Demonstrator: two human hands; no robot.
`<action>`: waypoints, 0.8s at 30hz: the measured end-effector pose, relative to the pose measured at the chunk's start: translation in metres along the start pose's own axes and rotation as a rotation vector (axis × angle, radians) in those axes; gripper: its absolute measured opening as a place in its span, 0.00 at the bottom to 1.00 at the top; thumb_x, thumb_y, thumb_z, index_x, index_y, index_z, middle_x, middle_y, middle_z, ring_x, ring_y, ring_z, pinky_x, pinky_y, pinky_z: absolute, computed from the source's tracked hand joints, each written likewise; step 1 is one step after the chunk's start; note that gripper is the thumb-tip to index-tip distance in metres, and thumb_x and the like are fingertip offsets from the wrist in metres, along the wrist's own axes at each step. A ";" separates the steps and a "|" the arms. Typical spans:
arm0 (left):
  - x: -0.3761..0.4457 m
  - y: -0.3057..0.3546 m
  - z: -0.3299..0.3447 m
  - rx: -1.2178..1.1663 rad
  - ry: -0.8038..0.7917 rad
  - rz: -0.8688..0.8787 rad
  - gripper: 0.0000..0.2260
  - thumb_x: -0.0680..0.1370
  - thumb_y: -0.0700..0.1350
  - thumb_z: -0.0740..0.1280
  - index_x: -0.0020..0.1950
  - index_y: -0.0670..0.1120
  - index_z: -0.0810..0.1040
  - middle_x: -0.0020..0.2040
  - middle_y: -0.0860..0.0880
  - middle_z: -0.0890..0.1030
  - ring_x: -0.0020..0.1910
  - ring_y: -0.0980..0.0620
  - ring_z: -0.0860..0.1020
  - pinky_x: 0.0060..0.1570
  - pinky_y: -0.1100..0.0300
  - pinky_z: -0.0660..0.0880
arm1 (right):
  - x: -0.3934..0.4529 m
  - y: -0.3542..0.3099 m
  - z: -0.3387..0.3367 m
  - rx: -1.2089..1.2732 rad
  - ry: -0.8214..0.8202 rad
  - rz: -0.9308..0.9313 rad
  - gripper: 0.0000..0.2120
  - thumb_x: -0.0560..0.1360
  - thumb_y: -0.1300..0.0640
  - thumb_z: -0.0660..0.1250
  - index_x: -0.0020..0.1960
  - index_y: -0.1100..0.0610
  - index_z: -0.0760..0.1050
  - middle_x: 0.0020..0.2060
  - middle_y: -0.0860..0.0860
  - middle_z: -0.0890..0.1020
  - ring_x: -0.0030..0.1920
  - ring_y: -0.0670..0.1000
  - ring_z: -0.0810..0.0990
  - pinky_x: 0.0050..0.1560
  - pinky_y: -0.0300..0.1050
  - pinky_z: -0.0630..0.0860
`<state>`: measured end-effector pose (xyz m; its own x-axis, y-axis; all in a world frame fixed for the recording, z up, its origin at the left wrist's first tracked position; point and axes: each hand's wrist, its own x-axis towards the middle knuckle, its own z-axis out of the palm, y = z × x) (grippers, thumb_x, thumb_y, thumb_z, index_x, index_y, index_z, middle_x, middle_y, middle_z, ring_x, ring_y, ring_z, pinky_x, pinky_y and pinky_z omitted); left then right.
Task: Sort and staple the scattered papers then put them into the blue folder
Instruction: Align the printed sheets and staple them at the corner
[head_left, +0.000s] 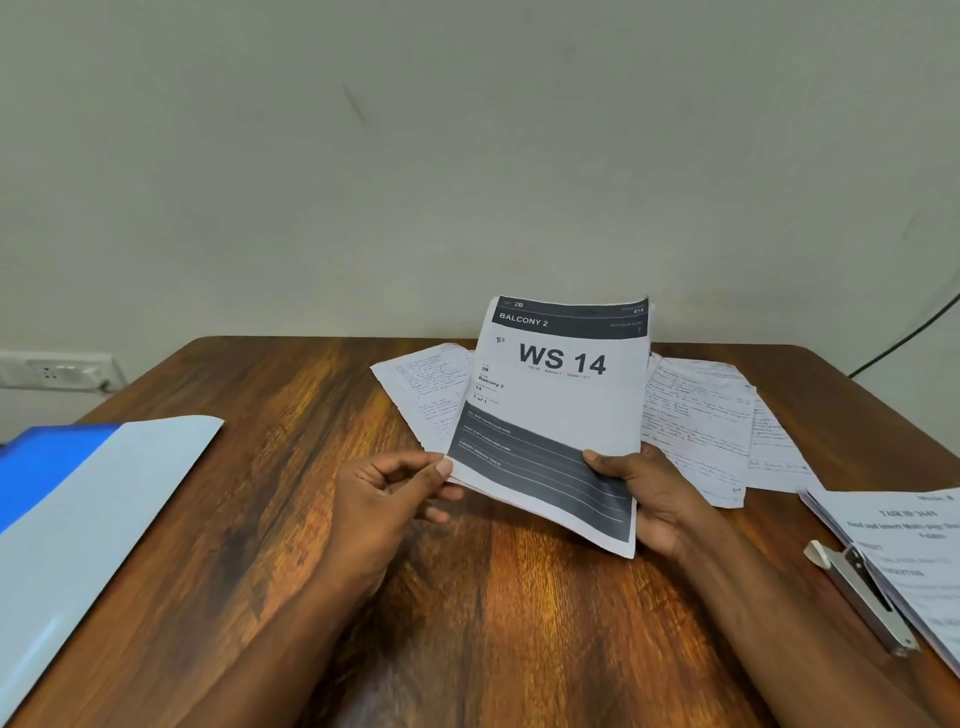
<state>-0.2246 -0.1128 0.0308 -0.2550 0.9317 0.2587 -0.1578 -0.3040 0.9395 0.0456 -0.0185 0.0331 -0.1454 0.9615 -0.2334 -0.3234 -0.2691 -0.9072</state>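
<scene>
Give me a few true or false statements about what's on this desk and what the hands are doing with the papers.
1. Both hands hold the WS 14 sheet. True: left hand pinches its edge, right hand grips its bottom.
2. The blue folder lies on the right. False: it is on the left.
3. Handwritten papers lie behind the sheet. True.
4. The stapler is in the left hand. False: it lies at the right, beside a printed sheet.

Plain off-white wall (467, 156) is seen at far side, faintly scuffed. Glossy dark wooden table (291, 415) is set against it. White socket strip (57, 370) left; black cable (904, 343), possibly power, right.
</scene>
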 end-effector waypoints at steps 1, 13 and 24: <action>0.000 0.000 -0.001 -0.004 -0.004 -0.006 0.08 0.73 0.36 0.75 0.52 0.36 0.86 0.43 0.35 0.87 0.37 0.41 0.86 0.31 0.59 0.83 | 0.001 0.001 0.000 0.000 0.001 -0.001 0.20 0.73 0.71 0.73 0.65 0.65 0.78 0.55 0.62 0.86 0.51 0.62 0.86 0.45 0.52 0.84; 0.008 0.001 -0.010 -0.094 -0.045 -0.089 0.16 0.76 0.37 0.72 0.64 0.39 0.81 0.49 0.32 0.86 0.36 0.44 0.86 0.30 0.58 0.83 | 0.004 0.003 0.000 -0.050 -0.010 -0.022 0.19 0.74 0.70 0.73 0.64 0.63 0.79 0.55 0.61 0.87 0.56 0.63 0.85 0.52 0.55 0.82; 0.009 -0.010 -0.009 0.027 -0.051 -0.121 0.19 0.80 0.34 0.70 0.70 0.45 0.76 0.55 0.42 0.88 0.53 0.40 0.87 0.48 0.50 0.85 | -0.016 0.000 0.010 -0.321 -0.243 0.037 0.17 0.75 0.65 0.75 0.63 0.58 0.79 0.53 0.55 0.88 0.56 0.56 0.86 0.57 0.51 0.82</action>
<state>-0.2343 -0.1033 0.0212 -0.1868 0.9704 0.1531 -0.1585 -0.1836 0.9701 0.0388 -0.0344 0.0398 -0.3803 0.8999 -0.2134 -0.0108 -0.2351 -0.9719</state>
